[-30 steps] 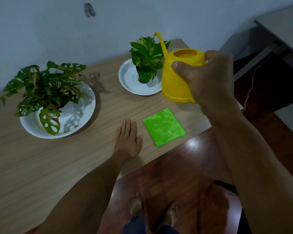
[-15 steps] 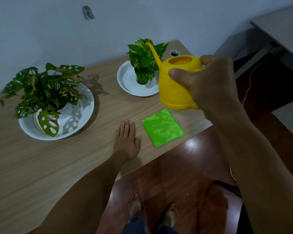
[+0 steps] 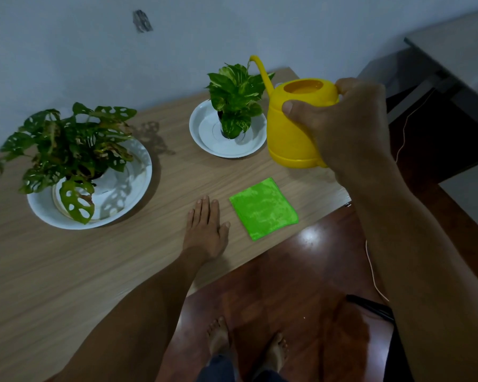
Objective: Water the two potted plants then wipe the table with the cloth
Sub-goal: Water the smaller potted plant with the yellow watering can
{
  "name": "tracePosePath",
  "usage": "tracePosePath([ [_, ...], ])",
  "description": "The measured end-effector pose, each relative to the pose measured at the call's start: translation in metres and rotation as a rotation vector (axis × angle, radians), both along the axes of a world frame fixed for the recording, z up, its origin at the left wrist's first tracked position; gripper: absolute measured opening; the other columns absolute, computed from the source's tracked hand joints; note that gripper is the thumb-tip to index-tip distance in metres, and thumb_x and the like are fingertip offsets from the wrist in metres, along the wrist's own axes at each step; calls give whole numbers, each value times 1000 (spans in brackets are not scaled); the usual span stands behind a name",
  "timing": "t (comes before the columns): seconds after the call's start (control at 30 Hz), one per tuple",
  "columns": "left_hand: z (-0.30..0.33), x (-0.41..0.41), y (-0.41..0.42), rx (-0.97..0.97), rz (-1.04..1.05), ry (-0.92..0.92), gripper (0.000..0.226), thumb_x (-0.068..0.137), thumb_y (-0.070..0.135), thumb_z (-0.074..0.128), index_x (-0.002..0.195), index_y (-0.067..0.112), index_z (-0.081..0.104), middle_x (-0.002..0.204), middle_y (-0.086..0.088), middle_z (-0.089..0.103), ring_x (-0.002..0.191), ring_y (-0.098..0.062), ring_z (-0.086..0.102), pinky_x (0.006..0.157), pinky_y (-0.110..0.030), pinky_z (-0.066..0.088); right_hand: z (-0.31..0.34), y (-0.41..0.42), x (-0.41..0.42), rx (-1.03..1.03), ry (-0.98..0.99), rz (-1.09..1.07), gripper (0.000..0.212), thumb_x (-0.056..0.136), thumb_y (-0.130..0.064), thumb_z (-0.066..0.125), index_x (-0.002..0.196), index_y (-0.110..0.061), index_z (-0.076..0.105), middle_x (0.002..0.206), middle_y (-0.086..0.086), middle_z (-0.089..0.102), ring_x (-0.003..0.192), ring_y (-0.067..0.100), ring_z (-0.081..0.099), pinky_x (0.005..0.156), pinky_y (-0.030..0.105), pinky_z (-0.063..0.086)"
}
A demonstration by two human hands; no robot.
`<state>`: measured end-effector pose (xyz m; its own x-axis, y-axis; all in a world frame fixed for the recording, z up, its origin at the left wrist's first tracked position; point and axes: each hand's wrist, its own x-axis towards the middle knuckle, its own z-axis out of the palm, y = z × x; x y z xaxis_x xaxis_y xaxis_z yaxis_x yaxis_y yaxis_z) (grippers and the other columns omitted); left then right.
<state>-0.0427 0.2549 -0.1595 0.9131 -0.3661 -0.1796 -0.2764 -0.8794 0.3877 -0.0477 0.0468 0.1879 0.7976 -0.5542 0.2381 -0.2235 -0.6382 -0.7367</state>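
Yellow plastic watering can (image 3: 295,125) has tipped back upright, spout above the small pothos plant (image 3: 236,97); right hand (image 3: 342,128) grips it. Left hand (image 3: 206,230) flat, fingers extended, beside folded green cloth (image 3: 263,208).

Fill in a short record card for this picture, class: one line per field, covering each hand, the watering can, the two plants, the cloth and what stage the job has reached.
Right hand: grips the yellow watering can, held above the table
Can spout: points up, beside the small plant; no water seen pouring
Left hand: flat on the table, open, beside the cloth
Small plant: on a white plate
Large plant: in a white dish, far left
Green cloth: folded, near the table edge, untouched
Stage: watering; wiping not begun
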Motion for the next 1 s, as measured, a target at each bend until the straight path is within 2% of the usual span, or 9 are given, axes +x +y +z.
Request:
tracePosePath([
  [0.13, 0, 1, 0, 1, 2, 17, 81, 96, 59, 18, 165, 17, 7, 173, -11, -2, 161, -25, -5, 128, -43, -5, -1, 6, 5, 13, -13, 18, 58, 66, -59, 82, 81, -8, 61, 79, 5, 55, 71, 18, 53, 59, 29, 41],
  [0.3, 0, 1, 1, -2, 9, 6, 83, 94, 60, 15, 165, 16, 11, 173, -12, 2, 161, -27, -2, 128, -44, -3, 4, 13, 4, 5, -3, 45, 51, 69, -54, 85, 67, -19, 47, 63, -10, 40, 53, 0, 38, 47, 17, 29],
  [0.47, 0, 1, 0, 10, 3, 15, 85, 93, 61, 11, 165, 16, 8, 173, -12, -1, 161, -27, -5, 128, -44, -4, 11, 18, -2, 44, 15, 69, 45, 70, -52, 86, 78, -19, 57, 68, -13, 49, 59, 1, 48, 56, 23, 41],
  [0.57, 0, 0, 0, 9, 5, 10, 85, 93, 62, 9, 165, 16, 8, 173, -12, -1, 161, -27, -5, 128, -44, -4, 17, 19, -7, 39, 42, 68, 45, 71, -52, 86, 91, -17, 66, 78, -3, 56, 72, 12, 56, 65, 33, 51],
  [0.67, 0, 0, 0, 7, 4, 9, 86, 92, 62, 9, 165, 16, 9, 173, -13, 0, 161, -27, -5, 128, -44, -5, 20, 18, -9, 31, 65, 53, 46, 69, -53, 86, 87, -19, 60, 84, 2, 61, 74, 15, 59, 65, 37, 54],
  [0.73, 0, 0, 0, 5, 4, 7, 86, 92, 62, 9, 165, 15, 9, 173, -13, 0, 161, -27, -4, 128, -44, -4, 21, 16, -10, 39, 79, 35, 49, 69, -52, 87, 93, -14, 67, 84, 4, 62, 72, 16, 61, 64, 38, 56],
  [0.8, 0, 0, 0, 5, 3, 8, 86, 93, 62, 9, 165, 15, 8, 173, -13, 0, 161, -27, -5, 129, -45, -4, 22, 14, -10, 59, 87, 11, 59, 68, -52, 87, 104, -7, 70, 93, 12, 69, 81, 25, 69, 69, 47, 60],
  [0.9, 0, 0, 0, 3, 3, 5, 86, 92, 62, 9, 165, 15, 8, 173, -13, 0, 161, -28, -4, 129, -45, -3, 20, 10, -8, 32, 95, 0, 65, 67, -55, 86, 103, -3, 69, 101, 19, 71, 88, 34, 71, 68, 54, 58],
  [1.0, 0, 0, -1, 4, -1, 0, 86, 93, 62, 10, 165, 15, 8, 173, -13, 0, 161, -27, -4, 128, -44, -4, 20, 9, -7, 19, 78, -12, 73, 68, -53, 86, 110, 3, 66, 110, 23, 69, 97, 36, 69, 76, 55, 57],
])
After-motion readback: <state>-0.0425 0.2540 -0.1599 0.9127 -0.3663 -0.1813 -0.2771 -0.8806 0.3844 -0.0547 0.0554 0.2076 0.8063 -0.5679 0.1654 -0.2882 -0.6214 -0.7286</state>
